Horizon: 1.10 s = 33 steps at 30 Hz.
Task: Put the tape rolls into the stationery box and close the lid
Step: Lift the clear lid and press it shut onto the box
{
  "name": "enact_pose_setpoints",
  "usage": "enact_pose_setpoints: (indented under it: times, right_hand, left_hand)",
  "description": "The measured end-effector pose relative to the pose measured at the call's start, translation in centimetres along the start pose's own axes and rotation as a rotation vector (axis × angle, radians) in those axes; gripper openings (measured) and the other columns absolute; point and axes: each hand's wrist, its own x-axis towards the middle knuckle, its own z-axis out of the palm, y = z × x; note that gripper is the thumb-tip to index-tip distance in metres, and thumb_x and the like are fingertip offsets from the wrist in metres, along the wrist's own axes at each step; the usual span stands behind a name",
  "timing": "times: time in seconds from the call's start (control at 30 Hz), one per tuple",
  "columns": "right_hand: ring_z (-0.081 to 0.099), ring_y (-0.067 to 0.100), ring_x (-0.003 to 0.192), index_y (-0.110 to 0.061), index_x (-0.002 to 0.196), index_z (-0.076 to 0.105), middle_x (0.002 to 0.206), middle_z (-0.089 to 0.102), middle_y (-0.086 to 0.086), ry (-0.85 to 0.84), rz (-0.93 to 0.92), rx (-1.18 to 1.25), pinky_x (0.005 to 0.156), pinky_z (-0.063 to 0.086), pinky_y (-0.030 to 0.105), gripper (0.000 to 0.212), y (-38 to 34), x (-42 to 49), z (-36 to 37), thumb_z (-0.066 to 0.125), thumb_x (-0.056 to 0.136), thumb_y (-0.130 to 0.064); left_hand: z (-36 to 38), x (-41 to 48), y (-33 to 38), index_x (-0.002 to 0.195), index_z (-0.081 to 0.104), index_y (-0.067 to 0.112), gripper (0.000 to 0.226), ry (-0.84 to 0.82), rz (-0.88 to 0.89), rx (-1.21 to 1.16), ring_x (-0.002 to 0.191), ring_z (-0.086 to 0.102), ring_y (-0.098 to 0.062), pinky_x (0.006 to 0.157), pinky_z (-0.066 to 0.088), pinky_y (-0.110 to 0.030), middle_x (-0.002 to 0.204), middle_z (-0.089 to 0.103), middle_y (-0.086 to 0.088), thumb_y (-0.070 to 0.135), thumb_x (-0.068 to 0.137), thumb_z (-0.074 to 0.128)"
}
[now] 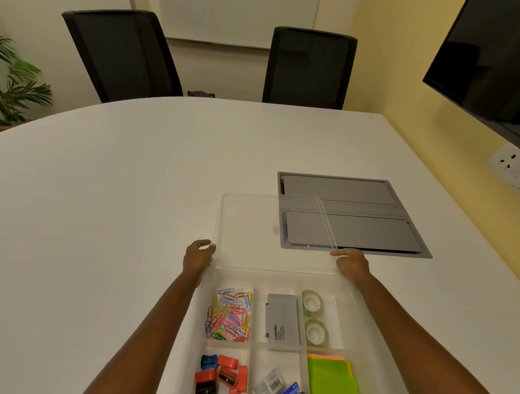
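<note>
From the head camera, we hold the clear lid (269, 229) with both hands, and it sits just past the far end of the stationery box (366, 333) on the white tabletop (105, 191). Our left hand (198, 255) pinches the lid's near left corner, and our right hand (352, 262) pinches its near right corner. Two tape rolls (313, 316) lie inside the box's far right part, next to a grey case (281, 318) and colourful paper clips (229, 315).
</note>
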Motion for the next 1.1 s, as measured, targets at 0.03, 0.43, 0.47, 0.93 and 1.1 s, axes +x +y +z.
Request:
enact_pose_setpoints:
  times: [0.03,0.43,0.47,0.93,1.1]
  right_hand:
    - [0.054,0.024,0.082,0.000,0.108,0.068,0.095,0.064,0.016,0.022,-0.005,0.036,0.058,0.039,0.016,0.037,-0.5,-0.1,-0.3,0.045,0.081,0.012]
    - [0.054,0.011,0.066,0.002,0.109,0.063,0.071,0.057,0.006,0.108,-0.194,0.537,0.085,0.050,0.030,0.024,-6.0,-5.8,-7.4,0.047,0.093,-0.005]
    - [0.055,0.011,0.067,0.002,0.111,0.062,0.072,0.057,0.005,0.093,-0.219,0.580,0.089,0.048,0.031,0.024,-6.0,-6.5,-8.1,0.045,0.094,-0.005]
    - [0.057,0.039,0.103,0.011,0.107,0.057,0.109,0.062,0.031,0.280,-0.556,0.283,0.086,0.048,0.023,0.025,-2.6,-14.6,-11.9,0.052,0.094,-0.010]
    - [0.056,-0.017,0.072,-0.007,0.090,0.057,0.072,0.066,-0.020,0.313,-0.669,0.455,0.072,0.042,-0.005,0.015,-2.5,-17.4,-12.2,0.046,0.093,0.004]
  left_hand:
    - [0.0,-0.2,0.5,0.119,0.051,-0.004,0.033,0.003,0.000,-0.030,0.063,0.054,-0.021,0.071,0.049,-0.033,0.094,0.057,-0.020,0.002,0.087,0.050]
    - [-2.8,-5.8,7.8,0.063,0.051,0.000,0.025,-0.100,-0.089,-0.649,0.034,0.058,-0.013,0.034,0.047,-0.012,0.070,0.051,-0.015,-0.009,0.086,0.044]
    - [-3.1,-6.4,8.2,0.065,0.051,-0.001,0.024,-0.113,-0.098,-0.680,0.030,0.057,-0.012,0.033,0.046,-0.012,0.070,0.052,-0.017,-0.008,0.087,0.044]
    - [-7.7,-16.8,10.3,0.080,0.052,0.000,0.016,-0.368,0.009,-0.763,0.049,0.068,-0.016,0.041,0.053,-0.015,0.073,0.070,-0.023,0.008,0.089,0.042]
    - [-7.2,-18.4,9.8,0.106,0.053,0.007,0.030,-0.242,0.278,-0.518,0.091,0.059,-0.025,0.076,0.049,-0.029,0.101,0.061,-0.015,0.030,0.096,0.035]
